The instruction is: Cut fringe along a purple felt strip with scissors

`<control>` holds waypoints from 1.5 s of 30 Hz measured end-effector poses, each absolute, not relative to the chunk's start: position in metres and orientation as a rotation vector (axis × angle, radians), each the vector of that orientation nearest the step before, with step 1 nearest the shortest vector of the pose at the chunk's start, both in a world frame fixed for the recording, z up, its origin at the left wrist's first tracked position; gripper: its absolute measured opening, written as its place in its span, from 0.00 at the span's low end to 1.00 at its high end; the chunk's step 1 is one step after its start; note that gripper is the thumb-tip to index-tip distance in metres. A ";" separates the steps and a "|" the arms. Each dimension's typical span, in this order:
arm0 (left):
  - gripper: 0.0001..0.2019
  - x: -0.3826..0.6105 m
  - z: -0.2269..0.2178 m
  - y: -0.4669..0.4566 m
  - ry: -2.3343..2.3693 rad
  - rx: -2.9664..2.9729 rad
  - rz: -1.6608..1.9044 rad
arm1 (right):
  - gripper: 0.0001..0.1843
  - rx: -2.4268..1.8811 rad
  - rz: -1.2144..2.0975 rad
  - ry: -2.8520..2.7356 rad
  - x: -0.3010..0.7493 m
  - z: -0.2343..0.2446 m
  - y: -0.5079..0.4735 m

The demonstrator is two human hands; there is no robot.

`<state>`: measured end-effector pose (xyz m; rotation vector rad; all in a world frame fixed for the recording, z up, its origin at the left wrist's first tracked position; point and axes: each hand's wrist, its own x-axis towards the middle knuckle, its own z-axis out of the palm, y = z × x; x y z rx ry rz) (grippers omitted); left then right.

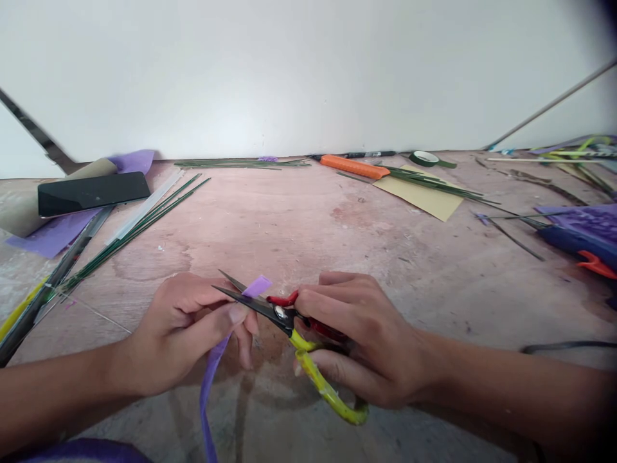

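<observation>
My left hand pinches a narrow purple ribbon strip between thumb and fingers; its short end sticks up near the blades and the rest hangs down toward me. My right hand is closed on a pair of scissors with one red and one yellow-wrapped handle. The dark blades are parted around the ribbon's upper end, just beside my left thumb.
Green floral wires lie at the left beside a black case and purple sheet. At the back are more wires, an orange cutter, green tape roll and tan paper. A blue glue gun lies at the right.
</observation>
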<state>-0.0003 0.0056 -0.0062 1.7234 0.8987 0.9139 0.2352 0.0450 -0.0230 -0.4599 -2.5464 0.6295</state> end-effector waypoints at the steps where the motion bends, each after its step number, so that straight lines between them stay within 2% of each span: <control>1: 0.14 0.000 -0.006 0.006 0.896 1.722 0.912 | 0.13 -0.463 0.621 -2.548 0.235 -0.023 0.045; 20: 0.15 -0.006 -0.019 0.001 0.887 1.469 0.872 | 0.12 -0.570 0.599 -2.512 0.233 -0.023 0.044; 27: 0.15 -0.004 -0.014 0.005 0.880 1.645 0.871 | 0.12 -0.581 0.558 -2.519 0.233 -0.024 0.043; 45: 0.14 -0.002 -0.009 0.006 0.906 1.665 0.863 | 0.14 -0.505 0.591 -2.528 0.234 -0.024 0.045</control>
